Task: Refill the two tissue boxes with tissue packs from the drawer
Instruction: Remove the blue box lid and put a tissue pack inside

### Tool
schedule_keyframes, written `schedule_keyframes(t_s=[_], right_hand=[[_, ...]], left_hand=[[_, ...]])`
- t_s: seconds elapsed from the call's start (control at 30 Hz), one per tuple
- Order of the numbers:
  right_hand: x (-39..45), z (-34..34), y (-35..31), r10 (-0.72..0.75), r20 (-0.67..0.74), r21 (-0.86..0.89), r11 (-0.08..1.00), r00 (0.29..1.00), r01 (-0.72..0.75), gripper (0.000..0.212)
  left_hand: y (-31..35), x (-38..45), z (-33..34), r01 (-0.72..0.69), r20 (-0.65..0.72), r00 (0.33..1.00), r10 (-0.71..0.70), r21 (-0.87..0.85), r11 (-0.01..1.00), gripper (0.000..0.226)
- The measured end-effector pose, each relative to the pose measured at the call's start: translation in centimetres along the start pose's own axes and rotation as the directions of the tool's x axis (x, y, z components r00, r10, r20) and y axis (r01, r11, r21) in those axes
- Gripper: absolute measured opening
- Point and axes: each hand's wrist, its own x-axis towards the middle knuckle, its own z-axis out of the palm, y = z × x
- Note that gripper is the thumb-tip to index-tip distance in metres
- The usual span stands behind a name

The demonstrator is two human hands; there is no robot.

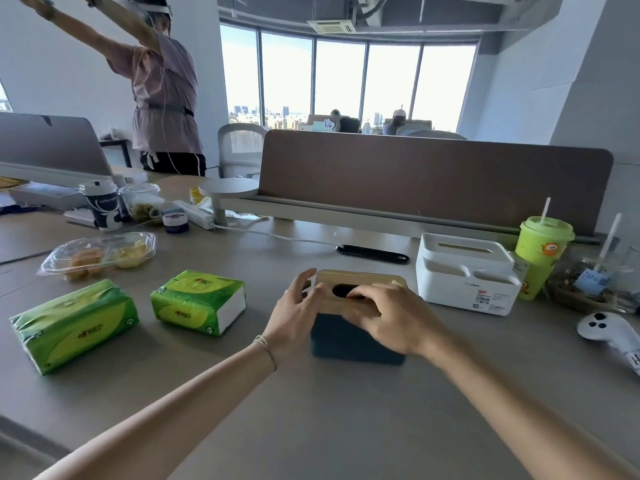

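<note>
A dark blue tissue box (346, 341) with a wooden lid (360, 278) stands on the desk in front of me. My left hand (298, 306) grips the lid's left end. My right hand (388, 317) lies over the lid's near edge, fingertips at the oval slot. A white tissue box (464, 271) with a white lid stands just right of it, closed. Two green tissue packs lie to the left: one pack (199, 301) close to the blue box, the other pack (72, 323) further left. No drawer is in view.
A clear food container (100, 254) and a dark paper cup (102, 206) sit at the back left. At the right stand a green cup with a straw (542, 251), a glass jar (588, 278) and a white controller (609, 332). A brown partition (433, 178) borders the desk. A person stands back left.
</note>
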Motion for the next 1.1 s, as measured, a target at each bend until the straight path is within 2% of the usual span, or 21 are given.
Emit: schedule_keyframes(t_s=[0.07, 0.13, 0.2, 0.4, 0.5, 0.6, 0.7, 0.8, 0.9, 1.0, 1.07, 1.1], right_hand=[[1.0, 0.0, -0.2, 0.011, -0.007, -0.024, 1.0, 1.0, -0.011, 0.047], [1.7, 0.1, -0.7, 0.024, 0.014, -0.074, 0.997, 1.0, -0.023, 0.055], [2.0, 0.4, -0.9, 0.012, -0.002, -0.14, 0.99, 1.0, -0.012, 0.056], [2.1, 0.5, -1.5, 0.038, -0.034, -0.208, 0.977, 0.999, -0.044, 0.057], [2.2, 0.7, -1.4, 0.034, -0.047, -0.238, 0.97, 0.998, -0.044, 0.056], [2.4, 1.3, -1.2, -0.053, -0.132, -0.289, 0.957, 0.99, 0.013, 0.056], [2.5, 1.5, -1.0, -0.037, -0.14, -0.27, 0.963, 0.989, -0.002, 0.054], [2.4, 1.8, -0.7, -0.085, -0.199, -0.238, 0.971, 0.976, 0.036, 0.053], [2.4, 1.9, -0.1, -0.084, -0.347, -0.077, 0.995, 0.934, 0.061, 0.054], [2.2, 0.9, -0.2, -0.039, -0.427, 0.035, 0.998, 0.903, 0.059, 0.055], [2.3, -0.3, -0.2, -0.058, -0.433, -0.016, 0.998, 0.899, 0.057, 0.058], [2.4, -0.9, -0.1, -0.075, -0.414, -0.067, 0.996, 0.907, 0.051, 0.059]], left_hand=[[-0.2, 2.0, 0.3, 0.095, -0.03, 0.994, -0.103, -0.192, 0.977, 0.055], [0.0, 3.7, 0.6, 0.236, 0.005, 0.968, -0.249, -0.336, 0.912, 0.04], [-0.2, 4.5, 1.1, 0.31, 0.045, 0.944, -0.325, -0.453, 0.836, 0.038], [-1.2, 4.6, 2.2, 0.392, 0.112, 0.911, -0.396, -0.535, 0.749, 0.04], [-1.8, 5.1, 2.4, 0.395, 0.1, 0.906, -0.41, -0.545, 0.74, 0.041], [-1.9, 5.2, 2.6, 0.369, 0.11, 0.92, -0.377, -0.572, 0.732, 0.044], [-2.4, 5.5, 2.7, 0.345, 0.123, 0.932, -0.34, -0.586, 0.734, 0.043], [-2.1, 5.3, 2.7, 0.325, 0.13, 0.942, -0.31, -0.584, 0.744, 0.042], [-1.3, 5.0, 2.5, 0.323, 0.128, 0.944, -0.303, -0.543, 0.775, 0.048], [-0.4, 5.8, 1.7, 0.148, -0.076, 0.979, -0.188, -0.366, 0.919, 0.046], [0.5, 6.7, 0.7, -0.017, -0.174, 0.985, -0.022, -0.218, 0.976, 0.042], [1.2, 7.0, 0.3, -0.096, -0.18, 0.981, 0.066, -0.165, 0.982, 0.038]])
